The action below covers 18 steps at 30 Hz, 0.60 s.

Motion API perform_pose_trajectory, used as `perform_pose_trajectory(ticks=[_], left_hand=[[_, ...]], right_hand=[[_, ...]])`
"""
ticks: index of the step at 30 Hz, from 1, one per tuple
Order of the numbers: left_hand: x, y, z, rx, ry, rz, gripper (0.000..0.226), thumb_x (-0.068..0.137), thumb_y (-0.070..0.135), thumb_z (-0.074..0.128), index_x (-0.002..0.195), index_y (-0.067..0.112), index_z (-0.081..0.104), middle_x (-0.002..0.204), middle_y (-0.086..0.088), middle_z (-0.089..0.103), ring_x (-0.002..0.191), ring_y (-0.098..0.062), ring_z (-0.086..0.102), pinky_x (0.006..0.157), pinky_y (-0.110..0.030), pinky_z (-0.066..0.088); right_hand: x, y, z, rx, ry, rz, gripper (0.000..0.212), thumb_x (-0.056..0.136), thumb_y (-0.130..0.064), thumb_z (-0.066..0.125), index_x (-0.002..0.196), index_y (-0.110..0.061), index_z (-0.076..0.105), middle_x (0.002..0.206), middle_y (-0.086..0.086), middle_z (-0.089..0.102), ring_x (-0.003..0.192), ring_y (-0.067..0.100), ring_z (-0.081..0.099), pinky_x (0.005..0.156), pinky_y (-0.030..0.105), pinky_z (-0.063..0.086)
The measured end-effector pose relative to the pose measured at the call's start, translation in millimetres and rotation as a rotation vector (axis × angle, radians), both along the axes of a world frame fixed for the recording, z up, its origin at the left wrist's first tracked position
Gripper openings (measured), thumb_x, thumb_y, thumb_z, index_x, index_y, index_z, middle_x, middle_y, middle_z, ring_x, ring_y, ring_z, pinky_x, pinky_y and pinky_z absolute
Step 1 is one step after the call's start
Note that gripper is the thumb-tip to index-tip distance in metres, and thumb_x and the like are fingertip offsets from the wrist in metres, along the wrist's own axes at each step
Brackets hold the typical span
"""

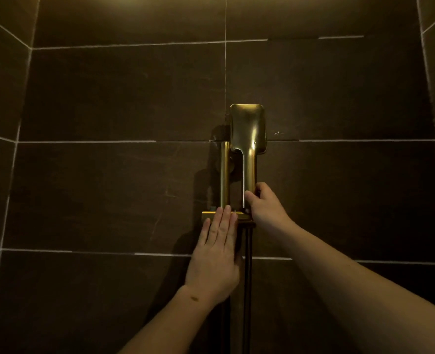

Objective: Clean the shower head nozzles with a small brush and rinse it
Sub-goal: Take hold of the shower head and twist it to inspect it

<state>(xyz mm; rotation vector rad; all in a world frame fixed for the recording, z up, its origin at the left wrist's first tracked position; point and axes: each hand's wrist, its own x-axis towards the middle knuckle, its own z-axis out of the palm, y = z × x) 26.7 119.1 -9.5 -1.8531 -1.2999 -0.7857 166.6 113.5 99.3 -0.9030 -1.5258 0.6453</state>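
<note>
Gold shower head [248, 129] in wall holder [226, 214]

Dark brown wall tiles [109, 98] with pale grout lines [109, 141] surround a gold vertical rail [224, 175]; two dark hoses [247, 251] hang below it.

No legible text, label, brand, number or sign is shown on any surface; none can be read on the brass shower head [248, 129], the fittings, or the dark wall tiles [124, 93].
</note>
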Motion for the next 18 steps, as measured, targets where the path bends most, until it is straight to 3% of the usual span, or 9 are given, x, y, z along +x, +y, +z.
perform_pose_trajectory(ticks=[2, 5, 8, 11, 15, 18], left_hand=[[1, 2, -1, 0.008, -0.023, -0.025, 0.076, 0.102, 0.05, 0.029, 0.16, 0.012, -0.001, 0.168, -0.008, -0.016, 0.154, -0.019, -0.02, 0.122, -0.043, -0.005], [1, -3, 1, -0.008, -0.045, -0.067, 0.073, 0.104, 0.051, 0.021, 0.158, 0.017, -0.014, 0.165, 0.0, -0.029, 0.15, -0.013, -0.031, 0.124, -0.039, -0.012], [-1, -12, 4, -0.037, -0.047, -0.094, 0.07, 0.105, 0.051, 0.016, 0.157, 0.019, -0.019, 0.162, 0.003, -0.035, 0.147, -0.01, -0.036, 0.123, -0.037, -0.014], [-4, -17, 5, -0.04, -0.048, -0.132, 0.067, 0.106, 0.047, 0.016, 0.158, 0.019, -0.015, 0.166, 0.003, -0.028, 0.148, -0.008, -0.032, 0.125, -0.038, -0.009], [-3, -21, 5, -0.069, -0.103, -0.198, 0.067, 0.106, 0.043, 0.025, 0.16, 0.02, -0.007, 0.168, 0.003, -0.018, 0.151, -0.007, -0.024, 0.127, -0.039, -0.001], [1, -32, 14, -0.138, -0.169, -0.231, 0.069, 0.105, 0.039, 0.036, 0.161, 0.018, 0.001, 0.17, 0.002, -0.009, 0.153, -0.009, -0.017, 0.127, -0.039, 0.005]], right_hand=[[0, 0, -3, 0.035, 0.011, 0.005, 0.033, 0.101, -0.023, 0.049, 0.132, -0.014, 0.049, 0.102, 0.002, 0.061, 0.089, 0.013, 0.061, 0.069, 0.028, 0.049], [1, -1, -2, 0.059, 0.048, 0.024, 0.031, 0.101, -0.025, 0.048, 0.131, -0.018, 0.051, 0.107, 0.002, 0.063, 0.096, 0.016, 0.063, 0.08, 0.033, 0.054], [3, -5, 17, 0.081, 0.247, 0.032, 0.024, 0.102, -0.026, 0.045, 0.125, -0.024, 0.053, 0.109, 0.001, 0.064, 0.103, 0.02, 0.064, 0.091, 0.043, 0.054], [16, -16, 34, 0.116, 0.412, 0.093, 0.017, 0.103, -0.025, 0.044, 0.118, -0.029, 0.05, 0.109, 0.004, 0.063, 0.101, 0.02, 0.065, 0.083, 0.04, 0.059], [41, -37, 3, 0.138, 0.3, 0.005, 0.024, 0.102, -0.034, 0.044, 0.125, -0.029, 0.051, 0.103, 0.003, 0.063, 0.082, 0.015, 0.064, 0.071, 0.032, 0.054], [46, -67, -44, 0.042, 0.302, 0.077, 0.016, 0.103, -0.032, 0.043, 0.111, -0.031, 0.057, 0.097, 0.005, 0.063, 0.071, 0.014, 0.06, 0.067, 0.031, 0.049]])
